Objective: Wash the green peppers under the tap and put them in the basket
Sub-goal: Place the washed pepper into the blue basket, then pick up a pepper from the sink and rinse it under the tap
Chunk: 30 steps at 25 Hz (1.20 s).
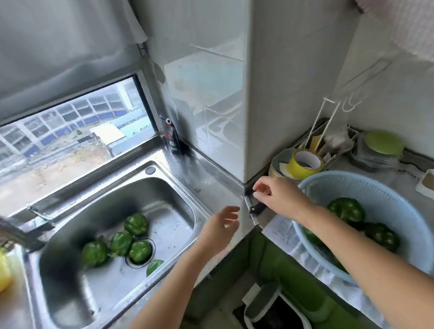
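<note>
While it is held out forward, left hand: hovers over the right rim of the stainless steel sink, palm turned inward.
Left fingers: loosely curved, slightly spread, holding nothing.
Right hand: raised over the corner of the grey table, just beside the round pale blue perforated plastic basket.
Right fingers: bent, thumb close to forefinger; nothing seen between them.
Green peppers in sink: five, clustered round the drain.
Green peppers in basket: several, partly hidden behind right arm.
Dark tap: blurred, left of sink.
</note>
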Tool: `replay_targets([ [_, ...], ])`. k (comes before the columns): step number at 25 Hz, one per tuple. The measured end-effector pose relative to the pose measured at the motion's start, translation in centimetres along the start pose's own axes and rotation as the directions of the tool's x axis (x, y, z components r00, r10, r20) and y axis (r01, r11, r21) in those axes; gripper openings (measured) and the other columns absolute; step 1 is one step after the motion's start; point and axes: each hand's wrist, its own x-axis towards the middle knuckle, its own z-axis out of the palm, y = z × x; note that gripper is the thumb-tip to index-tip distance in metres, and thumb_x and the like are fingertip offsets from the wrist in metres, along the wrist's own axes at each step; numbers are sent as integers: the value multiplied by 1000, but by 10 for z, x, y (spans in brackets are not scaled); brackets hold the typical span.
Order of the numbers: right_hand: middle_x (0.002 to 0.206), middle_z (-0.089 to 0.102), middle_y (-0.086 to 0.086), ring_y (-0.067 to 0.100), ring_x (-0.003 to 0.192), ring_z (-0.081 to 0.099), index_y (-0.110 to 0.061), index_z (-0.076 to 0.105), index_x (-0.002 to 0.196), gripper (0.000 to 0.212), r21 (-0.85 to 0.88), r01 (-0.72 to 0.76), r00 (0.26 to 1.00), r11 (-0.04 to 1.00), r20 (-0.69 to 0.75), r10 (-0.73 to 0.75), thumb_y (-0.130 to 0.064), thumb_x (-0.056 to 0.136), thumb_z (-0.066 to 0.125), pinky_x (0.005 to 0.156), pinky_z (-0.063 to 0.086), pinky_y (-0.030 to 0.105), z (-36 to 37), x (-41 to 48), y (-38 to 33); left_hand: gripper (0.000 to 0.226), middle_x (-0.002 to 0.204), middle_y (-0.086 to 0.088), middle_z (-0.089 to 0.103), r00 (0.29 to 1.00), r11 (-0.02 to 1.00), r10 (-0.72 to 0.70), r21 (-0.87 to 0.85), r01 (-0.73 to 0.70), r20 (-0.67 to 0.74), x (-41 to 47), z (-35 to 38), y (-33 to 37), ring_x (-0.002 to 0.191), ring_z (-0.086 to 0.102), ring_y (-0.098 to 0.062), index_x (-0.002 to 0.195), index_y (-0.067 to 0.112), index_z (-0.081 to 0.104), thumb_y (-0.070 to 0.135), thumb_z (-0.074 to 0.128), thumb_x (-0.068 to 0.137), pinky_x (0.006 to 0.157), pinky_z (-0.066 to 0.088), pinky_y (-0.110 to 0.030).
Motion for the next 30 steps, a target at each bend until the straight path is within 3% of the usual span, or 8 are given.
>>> replay_targets([
  [4,65,58,-3,14,64,55,-20,55,67,28,61,144,978,988,145,-151,-36,91,58,61,38,26,63,29,-76,20,92,5,64,945,979,-202,-57,193,-257,-31,-65,-70,83,59,-10,109,16,64,22,58,91,76,46,-21],
  [7,52,46,-3,15,55,46,-19,44,52,43,80,161,952,984,251,-176,-36,88,60,56,34,29,128,58,-123,14,85,1,60,862,881,-448,50,471,-238,-59,-113,-153,79,55,-15,91,16,64,27,55,92,70,41,-25],
  [11,70,59,10,23,71,53,-14,52,62,30,69,77,878,995,468,-100,-29,87,60,63,35,30,216,88,-161,23,81,-4,59,697,701,-713,102,706,74,-106,-145,-249,61,48,-15,78,14,58,30,51,93,59,41,-21],
  [14,87,64,10,24,85,57,-10,60,83,19,-39,57,783,998,621,-20,-26,90,56,70,40,30,277,103,-169,20,62,10,66,614,634,-764,53,772,198,-123,-156,-282,50,54,-3,77,18,58,25,50,93,50,41,-14],
  [16,112,66,12,27,103,59,-6,62,108,30,-142,40,733,989,677,67,-27,90,56,83,45,31,313,110,-167,15,54,11,66,601,621,-758,0,784,253,-125,-163,-293,46,56,-1,82,16,58,21,51,93,52,43,-15],
  [19,143,44,11,28,127,46,-15,34,144,65,-231,48,561,972,811,165,-30,87,62,100,41,32,354,108,-159,11,71,4,71,573,598,-733,-55,800,366,-120,-175,-303,57,58,-7,96,14,59,18,49,93,56,46,-16],
  [22,155,17,12,31,139,29,-28,14,151,91,-247,154,400,957,901,168,-28,80,71,110,34,39,382,99,-153,16,107,-8,70,527,591,-692,-32,806,493,-112,-183,-306,70,59,-11,100,14,59,14,45,94,67,48,-20],
  [30,129,47,13,25,97,49,-20,35,134,60,-259,110,502,960,848,171,-32,83,65,81,47,32,395,97,-173,21,127,-19,60,484,539,-677,-73,839,554,-113,-188,-317,82,61,-17,113,6,53,16,44,97,78,49,-21],
])
